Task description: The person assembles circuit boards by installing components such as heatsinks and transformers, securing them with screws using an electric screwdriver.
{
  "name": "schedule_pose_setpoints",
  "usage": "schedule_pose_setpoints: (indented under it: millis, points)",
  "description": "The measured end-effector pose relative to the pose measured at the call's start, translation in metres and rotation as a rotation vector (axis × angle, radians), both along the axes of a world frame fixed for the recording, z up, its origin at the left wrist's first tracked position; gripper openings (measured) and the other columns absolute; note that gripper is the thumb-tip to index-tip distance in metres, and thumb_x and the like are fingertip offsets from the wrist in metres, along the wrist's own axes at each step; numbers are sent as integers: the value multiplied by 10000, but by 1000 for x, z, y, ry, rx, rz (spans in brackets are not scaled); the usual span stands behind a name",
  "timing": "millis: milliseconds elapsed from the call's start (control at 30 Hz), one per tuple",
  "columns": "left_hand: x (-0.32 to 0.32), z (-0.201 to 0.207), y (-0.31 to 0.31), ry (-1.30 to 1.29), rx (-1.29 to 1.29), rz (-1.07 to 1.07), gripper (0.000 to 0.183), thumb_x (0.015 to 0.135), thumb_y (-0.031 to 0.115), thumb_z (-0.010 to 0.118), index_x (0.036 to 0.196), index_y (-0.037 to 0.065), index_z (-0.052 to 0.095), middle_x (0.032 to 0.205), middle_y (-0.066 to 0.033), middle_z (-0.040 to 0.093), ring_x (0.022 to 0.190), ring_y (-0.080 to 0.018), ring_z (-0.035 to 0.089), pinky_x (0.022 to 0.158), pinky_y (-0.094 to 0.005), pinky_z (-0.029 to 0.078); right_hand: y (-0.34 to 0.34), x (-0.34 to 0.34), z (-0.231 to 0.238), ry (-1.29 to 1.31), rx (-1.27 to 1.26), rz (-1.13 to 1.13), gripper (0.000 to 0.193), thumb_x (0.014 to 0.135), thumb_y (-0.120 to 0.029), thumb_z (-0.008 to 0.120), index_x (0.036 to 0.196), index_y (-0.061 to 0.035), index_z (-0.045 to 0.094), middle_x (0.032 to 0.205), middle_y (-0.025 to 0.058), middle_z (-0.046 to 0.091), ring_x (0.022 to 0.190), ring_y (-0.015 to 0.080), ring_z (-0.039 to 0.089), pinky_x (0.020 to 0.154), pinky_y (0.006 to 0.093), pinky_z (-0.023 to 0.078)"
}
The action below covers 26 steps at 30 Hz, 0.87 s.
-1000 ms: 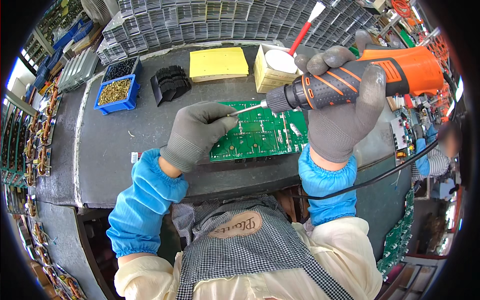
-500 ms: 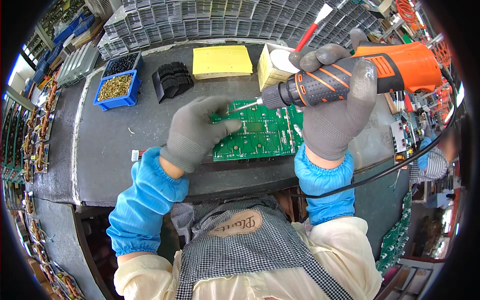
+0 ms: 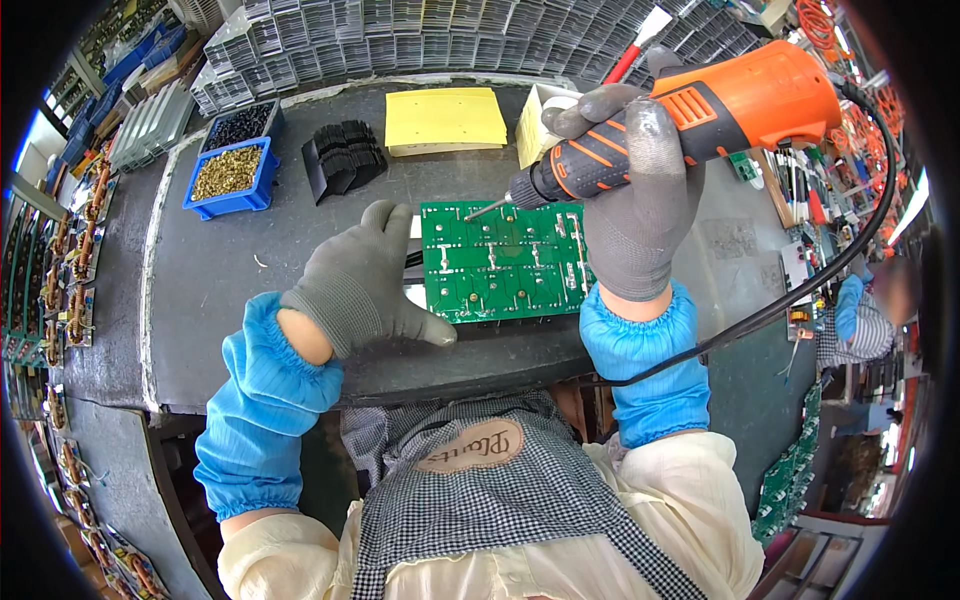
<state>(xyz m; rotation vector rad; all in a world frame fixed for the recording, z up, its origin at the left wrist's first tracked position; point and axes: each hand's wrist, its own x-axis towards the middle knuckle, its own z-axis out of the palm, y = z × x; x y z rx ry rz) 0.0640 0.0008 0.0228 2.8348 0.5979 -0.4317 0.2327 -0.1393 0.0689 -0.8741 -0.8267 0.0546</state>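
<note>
A green circuit board (image 3: 505, 265) lies on the dark workbench, solder side up, with silvery joints and several brass-coloured screw points. In my gloved right hand (image 3: 640, 230) is an orange and black electric screwdriver (image 3: 690, 110), its black cord trailing off to the right. The bit slants down left, its tip at the board's upper left part. Beside the board's left edge, my gloved left hand (image 3: 365, 285) is spread, thumb by the near left corner and fingers pointing away from me. A black and white part shows between that hand and the board; its kind is unclear.
Beyond the board are a blue bin of brass-coloured small parts (image 3: 232, 178), a bin of black parts (image 3: 243, 125), stacked black pieces (image 3: 343, 160), yellow sheets (image 3: 445, 122) and an open box (image 3: 535, 125). Grey stacked trays line the back. Another person works at far right.
My left hand has moved from above the board to its left side and spread out. The screwdriver has tilted more steeply and shifted left, its bit now showing at the board.
</note>
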Motion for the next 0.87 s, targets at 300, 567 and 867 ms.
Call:
schedule_pose_setpoints:
  millis: [300, 567, 867]
  points:
    - [-5, -8, 6, -148, -13, -45, 1438, 501, 801, 846, 1548, -30, 315, 1540, -255, 417, 1333, -375, 568, 1069, -416, 528, 26, -2, 33, -268, -488, 133, 288, 915, -301, 698, 1005, -28, 675, 820, 65, 712, 744, 142, 673, 691, 312, 560]
    - [-14, -22, 7, -322, -126, -4, 1434, 433, 771, 876, 1508, -35, 374, 1522, -280, 429, 1313, -467, 540, 1069, -475, 498, 44, -7, 27, -238, -438, 127, 287, 909, -320, 714, 984, -46, 674, 800, 52, 702, 734, 128, 658, 691, 307, 545]
    - [-28, -27, 137, -1016, -1171, 709, 477, 931, 569, 710, 1028, 102, 693, 765, -20, 589, 720, -160, 567, 648, -279, 459, -43, 43, 74, -540, -167, 361, 621, 944, -558, 590, 1217, 0, 575, 1190, 162, 656, 1032, 305, 699, 994, 541, 551]
